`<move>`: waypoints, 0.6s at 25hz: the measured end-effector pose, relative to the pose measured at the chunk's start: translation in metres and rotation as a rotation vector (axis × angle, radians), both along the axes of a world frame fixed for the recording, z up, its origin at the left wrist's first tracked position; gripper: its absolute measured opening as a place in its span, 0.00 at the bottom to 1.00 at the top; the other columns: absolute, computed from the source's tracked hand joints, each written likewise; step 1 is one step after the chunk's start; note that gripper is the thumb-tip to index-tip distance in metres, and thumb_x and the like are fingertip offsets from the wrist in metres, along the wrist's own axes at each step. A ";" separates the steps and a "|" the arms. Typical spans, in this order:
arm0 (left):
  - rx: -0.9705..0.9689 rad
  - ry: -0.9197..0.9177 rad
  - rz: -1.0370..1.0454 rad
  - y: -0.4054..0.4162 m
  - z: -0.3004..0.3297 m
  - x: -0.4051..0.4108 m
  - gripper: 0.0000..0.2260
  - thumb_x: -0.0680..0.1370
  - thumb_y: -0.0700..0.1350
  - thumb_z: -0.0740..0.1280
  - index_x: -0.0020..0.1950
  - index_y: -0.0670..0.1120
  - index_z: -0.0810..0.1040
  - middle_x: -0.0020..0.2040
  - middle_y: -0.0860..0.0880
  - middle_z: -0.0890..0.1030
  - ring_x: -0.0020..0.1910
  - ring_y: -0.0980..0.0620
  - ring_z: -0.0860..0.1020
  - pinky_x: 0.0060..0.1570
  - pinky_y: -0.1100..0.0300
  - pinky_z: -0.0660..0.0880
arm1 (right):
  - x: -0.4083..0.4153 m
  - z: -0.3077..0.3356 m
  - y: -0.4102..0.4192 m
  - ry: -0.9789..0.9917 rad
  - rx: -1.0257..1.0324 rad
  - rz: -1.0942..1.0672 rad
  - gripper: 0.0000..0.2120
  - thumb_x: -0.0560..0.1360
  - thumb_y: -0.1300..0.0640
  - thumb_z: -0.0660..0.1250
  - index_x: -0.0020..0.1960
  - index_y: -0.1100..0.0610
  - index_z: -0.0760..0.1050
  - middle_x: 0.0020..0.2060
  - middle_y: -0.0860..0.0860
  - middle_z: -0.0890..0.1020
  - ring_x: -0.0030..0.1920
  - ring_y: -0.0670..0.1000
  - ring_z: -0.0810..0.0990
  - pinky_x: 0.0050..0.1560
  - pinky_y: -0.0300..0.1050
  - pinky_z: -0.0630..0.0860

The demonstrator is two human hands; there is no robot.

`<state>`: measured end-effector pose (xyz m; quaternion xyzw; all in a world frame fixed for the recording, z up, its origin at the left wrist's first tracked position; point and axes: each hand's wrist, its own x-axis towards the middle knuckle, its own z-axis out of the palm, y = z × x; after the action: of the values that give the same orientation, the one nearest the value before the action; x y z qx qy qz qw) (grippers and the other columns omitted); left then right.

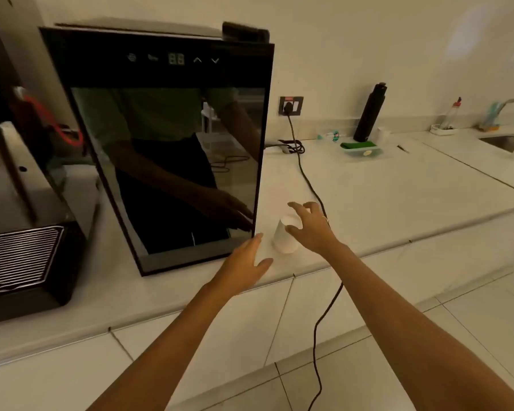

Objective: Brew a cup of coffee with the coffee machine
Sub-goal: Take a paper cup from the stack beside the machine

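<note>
Head view, looking down along both forearms onto a white counter point(398, 185).

Landmark: white paper cup point(286, 235), upright on the counter near its front edge.

- Right hand point(310, 229): just right of the cup, fingers point(297, 206) spread and curved over the rim, thumb at the cup's near side. Contact with the cup not determinable; no closed grasp visible.
- Left hand point(244, 262): left of the cup and nearer the counter edge, fingers straight and released, holding nothing, tips close to the lower front corner of the black cabinet.
- Black glass-front cabinet point(172, 143): directly left of the cup, upright on the counter, touch icons and digit display along its top, door reflecting the person's arms.
- Coffee machine point(21, 203): far left of the cup, beyond the cabinet, only partly in frame; slotted drip tray point(21, 256) at its base.
- Black power cable point(306, 179): passing just right of and behind the cup, from a wall socket point(290, 105) across the counter and down over the front edge.
- Black bottle point(370, 112): well behind and right of the cup, by the wall, next to a clear tray with a green item point(359, 145).
- Sink point(502, 142) and tap point(512, 103): far right of the cup, at the back.
</note>
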<state>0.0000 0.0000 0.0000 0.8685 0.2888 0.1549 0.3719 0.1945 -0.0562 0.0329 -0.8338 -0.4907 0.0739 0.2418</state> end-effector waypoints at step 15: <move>-0.375 -0.173 0.396 -0.001 -0.050 0.101 0.47 0.68 0.52 0.77 0.77 0.51 0.51 0.72 0.51 0.66 0.69 0.50 0.66 0.69 0.52 0.65 | 0.054 0.009 0.054 0.038 -0.248 0.485 0.21 0.70 0.44 0.69 0.61 0.49 0.75 0.53 0.54 0.78 0.55 0.53 0.73 0.49 0.43 0.69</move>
<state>0.1005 -0.0005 -0.0503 0.6948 0.4438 0.2419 0.5117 0.2486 -0.0019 0.0418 -0.7135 -0.6588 0.2046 0.1223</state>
